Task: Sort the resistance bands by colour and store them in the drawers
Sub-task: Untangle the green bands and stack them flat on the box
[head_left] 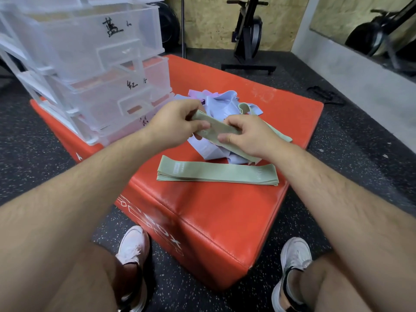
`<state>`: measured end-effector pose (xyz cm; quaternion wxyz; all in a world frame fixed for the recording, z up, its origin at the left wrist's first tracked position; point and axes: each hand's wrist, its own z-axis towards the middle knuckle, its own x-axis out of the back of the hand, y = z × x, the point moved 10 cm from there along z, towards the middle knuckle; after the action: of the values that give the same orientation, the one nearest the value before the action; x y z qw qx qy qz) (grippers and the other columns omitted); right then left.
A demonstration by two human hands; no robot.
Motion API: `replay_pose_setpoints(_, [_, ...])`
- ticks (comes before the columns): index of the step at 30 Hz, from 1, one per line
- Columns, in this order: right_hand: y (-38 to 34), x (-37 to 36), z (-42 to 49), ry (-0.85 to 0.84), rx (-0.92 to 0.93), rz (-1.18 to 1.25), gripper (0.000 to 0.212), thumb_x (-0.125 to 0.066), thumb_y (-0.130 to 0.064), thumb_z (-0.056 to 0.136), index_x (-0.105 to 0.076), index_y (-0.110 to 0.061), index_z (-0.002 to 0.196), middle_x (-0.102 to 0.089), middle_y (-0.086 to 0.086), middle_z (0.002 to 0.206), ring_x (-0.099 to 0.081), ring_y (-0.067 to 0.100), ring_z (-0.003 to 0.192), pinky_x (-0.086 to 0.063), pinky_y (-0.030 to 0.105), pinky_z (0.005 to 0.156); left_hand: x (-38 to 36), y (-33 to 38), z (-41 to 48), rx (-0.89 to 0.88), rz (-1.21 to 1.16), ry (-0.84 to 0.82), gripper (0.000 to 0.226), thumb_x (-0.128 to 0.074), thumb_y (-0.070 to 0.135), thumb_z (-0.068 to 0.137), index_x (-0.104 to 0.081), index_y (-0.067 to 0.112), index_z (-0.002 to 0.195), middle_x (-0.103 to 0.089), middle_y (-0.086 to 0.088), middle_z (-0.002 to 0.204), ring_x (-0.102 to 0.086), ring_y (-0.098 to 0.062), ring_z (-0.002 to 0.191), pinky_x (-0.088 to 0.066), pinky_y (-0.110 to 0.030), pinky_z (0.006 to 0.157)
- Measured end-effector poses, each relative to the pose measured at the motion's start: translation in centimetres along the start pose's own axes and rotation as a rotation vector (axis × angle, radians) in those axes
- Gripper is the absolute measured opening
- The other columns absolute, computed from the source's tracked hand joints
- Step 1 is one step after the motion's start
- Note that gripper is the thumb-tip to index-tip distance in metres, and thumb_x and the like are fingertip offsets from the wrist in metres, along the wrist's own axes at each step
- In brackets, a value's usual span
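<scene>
I hold one green band (215, 128) between both hands, just above the heap. Its long axis runs from 10 o'clock down to 4 o'clock. My left hand (177, 124) pinches the upper end with thumb and curled fingers. My right hand (245, 137) grips the lower part, fingers folded over it, and the rest of the band trails out past my wrist.

Under my hands at 6 o'clock, a stack of green bands (216, 174) lies flat, its long axis running from 9 to 3 o'clock. At 12 o'clock behind my hands sits a loose pile of lilac bands (222, 104), tangled with no clear direction.

All of this rests on a red padded box (202, 221). The clear plastic drawers (90, 64), with handwritten marks on their fronts, stand on it at 10 o'clock. Around it is black speckled floor (337, 154), and an exercise machine (247, 34) stands at 1 o'clock against a chipboard wall (211, 21).

Both forearms reach in from 7 and 5 o'clock, wrists turned inward towards each other.
</scene>
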<state>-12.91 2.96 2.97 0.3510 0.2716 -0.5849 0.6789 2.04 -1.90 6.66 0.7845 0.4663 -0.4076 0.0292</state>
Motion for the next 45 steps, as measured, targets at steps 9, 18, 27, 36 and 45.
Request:
replay_pose_setpoints(9, [3.9, 1.7, -0.9, -0.069, -0.059, -0.096, 0.023, -0.073, -0.020, 0.089, -0.069, -0.027, 0.111, -0.052, -0.038, 0.085, -0.057, -0.014, 0.072, -0.040, 0.004, 0.068, 3.3, -3.9, -1.2, 0.123, -0.190, 0.053, 0.009, -0.074, 0.017, 0.085, -0.065, 0.017, 0.084, -0.074, -0.012, 0.086, -0.069, -0.037, 0.082, -0.054, -0.058, 0.086])
replay_pose_setpoints(18, [5.4, 2.8, -1.9, -0.084, -0.076, -0.410, 0.017, -0.071, -0.033, 0.083, -0.062, -0.028, 0.097, -0.063, -0.004, 0.092, -0.059, 0.023, 0.087, -0.049, 0.040, 0.075, 3.1, -4.1, -1.8, 0.152, -0.333, 0.080, 0.008, -0.068, 0.008, 0.090, -0.063, 0.012, 0.085, -0.071, -0.020, 0.087, -0.068, -0.025, 0.069, -0.054, -0.049, 0.084])
replay_pose_setpoints(27, [7.2, 3.3, -3.6, -0.079, -0.117, -0.250, 0.044, -0.080, -0.046, 0.073, -0.051, -0.043, 0.106, -0.057, -0.011, 0.115, -0.059, 0.015, 0.099, -0.051, 0.040, 0.088, 2.4, -6.1, -1.7, 0.240, -0.344, 0.086, 0.017, -0.068, 0.010, 0.090, -0.063, -0.002, 0.102, -0.072, -0.010, 0.083, -0.072, -0.017, 0.064, -0.058, -0.030, 0.069])
replay_pose_setpoints(36, [8.4, 3.5, -3.3, -0.146, -0.179, -0.229, 0.027, -0.076, -0.009, 0.077, -0.073, -0.033, 0.090, -0.066, -0.003, 0.103, -0.063, 0.018, 0.094, -0.052, 0.031, 0.082, 2.7, -8.1, -1.6, 0.279, -0.293, 0.075, 0.007, -0.070, 0.012, 0.089, -0.067, 0.015, 0.083, -0.074, -0.012, 0.080, -0.072, -0.021, 0.068, -0.060, -0.030, 0.070])
replay_pose_setpoints(45, [8.7, 7.5, -2.3, 0.228, -0.251, 0.100, 0.028, -0.060, -0.031, 0.093, -0.057, -0.006, 0.081, -0.048, 0.002, 0.067, -0.043, 0.015, 0.064, -0.036, 0.032, 0.060, 2.9, -8.2, -1.5, 0.293, -0.282, 0.098, 0.007, -0.071, 0.013, 0.088, -0.066, 0.013, 0.084, -0.073, -0.020, 0.087, -0.070, -0.032, 0.077, -0.057, -0.031, 0.068])
